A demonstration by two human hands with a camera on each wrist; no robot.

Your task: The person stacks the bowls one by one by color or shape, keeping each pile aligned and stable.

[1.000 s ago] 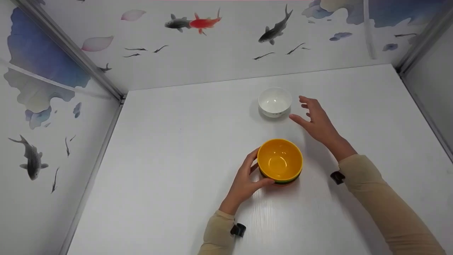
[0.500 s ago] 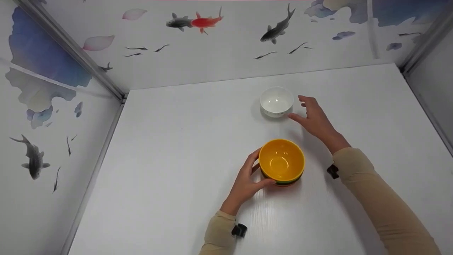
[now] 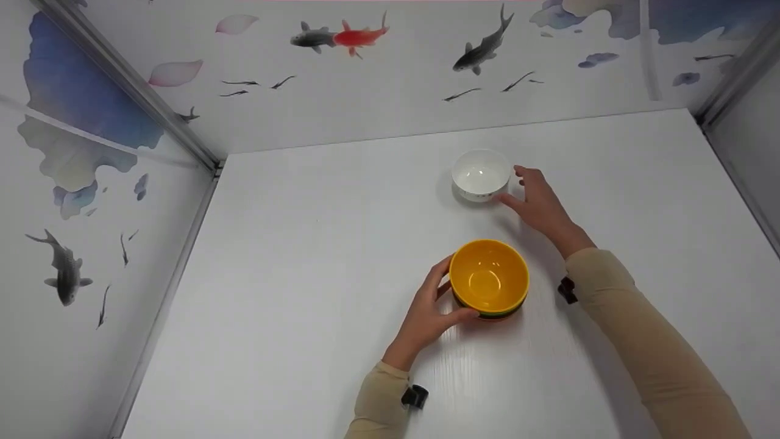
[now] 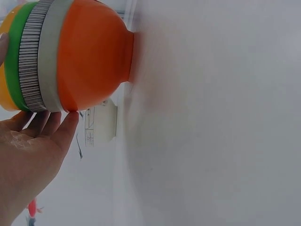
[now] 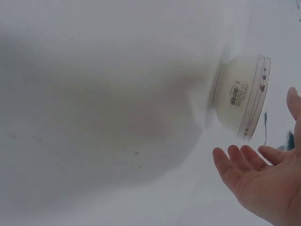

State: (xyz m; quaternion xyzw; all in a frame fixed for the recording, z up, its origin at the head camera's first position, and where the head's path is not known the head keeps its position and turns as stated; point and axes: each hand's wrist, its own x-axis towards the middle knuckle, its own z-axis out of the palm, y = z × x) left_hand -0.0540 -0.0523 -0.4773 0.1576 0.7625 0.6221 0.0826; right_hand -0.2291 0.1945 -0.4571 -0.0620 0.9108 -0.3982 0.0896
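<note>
A stack of nested bowls stands on the table, with a yellow bowl (image 3: 489,277) on top. In the left wrist view its layers show: green, black-and-white striped and grey bands, and an orange bowl (image 4: 94,54) at the bottom. My left hand (image 3: 423,314) holds the stack from its left side, thumb at the front and fingers along the far side. Farther back sits a white bowl (image 3: 481,174) with a patterned band and a barcode label. My right hand (image 3: 541,204) is at its right side, fingers spread; the right wrist view shows a gap between fingertips and bowl.
The white table (image 3: 292,274) is bounded by a back wall panel (image 3: 365,110) printed with fish and petals. A similar printed panel (image 3: 146,244) rises on the left, and another panel (image 3: 749,134) on the right. Black bands are worn at both wrists.
My right hand has come slightly leftward, closer to the white bowl. The left hand stays on the stack. The whole head view has shifted a little to the right.
</note>
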